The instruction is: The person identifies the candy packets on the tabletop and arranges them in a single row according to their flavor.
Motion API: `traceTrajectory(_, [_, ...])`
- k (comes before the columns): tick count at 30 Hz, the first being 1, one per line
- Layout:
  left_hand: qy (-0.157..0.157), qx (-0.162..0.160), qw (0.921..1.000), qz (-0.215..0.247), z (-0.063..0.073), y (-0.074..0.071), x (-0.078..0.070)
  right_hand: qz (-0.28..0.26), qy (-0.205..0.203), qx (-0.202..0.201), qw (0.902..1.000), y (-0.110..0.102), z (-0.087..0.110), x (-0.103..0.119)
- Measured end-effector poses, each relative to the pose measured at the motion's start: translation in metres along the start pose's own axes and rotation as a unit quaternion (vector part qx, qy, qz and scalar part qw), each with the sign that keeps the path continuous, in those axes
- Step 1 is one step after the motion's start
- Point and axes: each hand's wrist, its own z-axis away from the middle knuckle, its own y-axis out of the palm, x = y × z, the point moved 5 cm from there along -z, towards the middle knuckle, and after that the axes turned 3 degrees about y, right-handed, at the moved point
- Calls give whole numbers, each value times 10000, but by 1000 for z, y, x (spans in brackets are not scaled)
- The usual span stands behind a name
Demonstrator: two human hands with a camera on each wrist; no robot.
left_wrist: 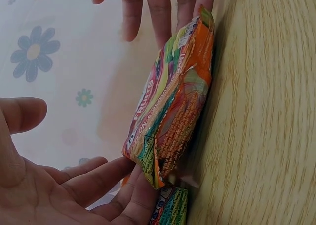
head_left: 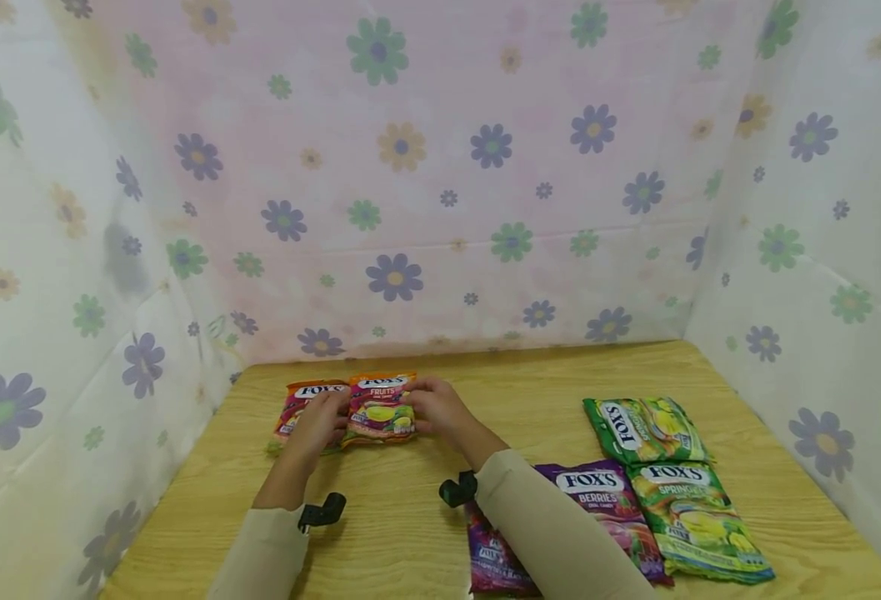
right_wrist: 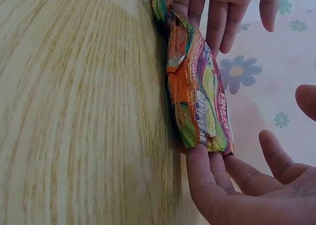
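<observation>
An orange-and-red bag of Fox's Fruits candy [head_left: 382, 410] lies face up near the back edge of the table, between my two hands. My left hand [head_left: 322, 423] touches its left side with straight fingertips [left_wrist: 129, 167]. On the opposite side, my right hand [head_left: 446, 414] has extended fingertips [right_wrist: 198, 156] against the bag's right edge. Both thumbs stand away from the bag in the wrist views. Just to its left lies another orange-and-red Fox's bag [head_left: 295, 410], partly covered by my left hand and touching or nearly touching the first.
At the right lie a green Fox's bag [head_left: 646, 429] and a yellow-green Springs bag [head_left: 703, 521]. Two purple Berries bags [head_left: 598, 492] [head_left: 488, 558] lie beside them, partly under my right forearm. Flowered cloth [head_left: 440, 200] encloses the wooden table [head_left: 395, 517].
</observation>
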Motion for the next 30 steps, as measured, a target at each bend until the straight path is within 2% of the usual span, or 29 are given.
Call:
traceTrajectory(8, [28, -104, 9999, 5, -1, 1, -1, 18, 53, 57, 10000, -4, -2, -2])
traceTrajectory(19, [111, -149, 9997, -133, 4, 9, -12, 27, 66, 53, 10000, -9, -1, 1])
traceTrajectory(30, [84, -75, 9998, -144, 12, 3, -6, 150, -28, 372, 9992, 1, 4, 0])
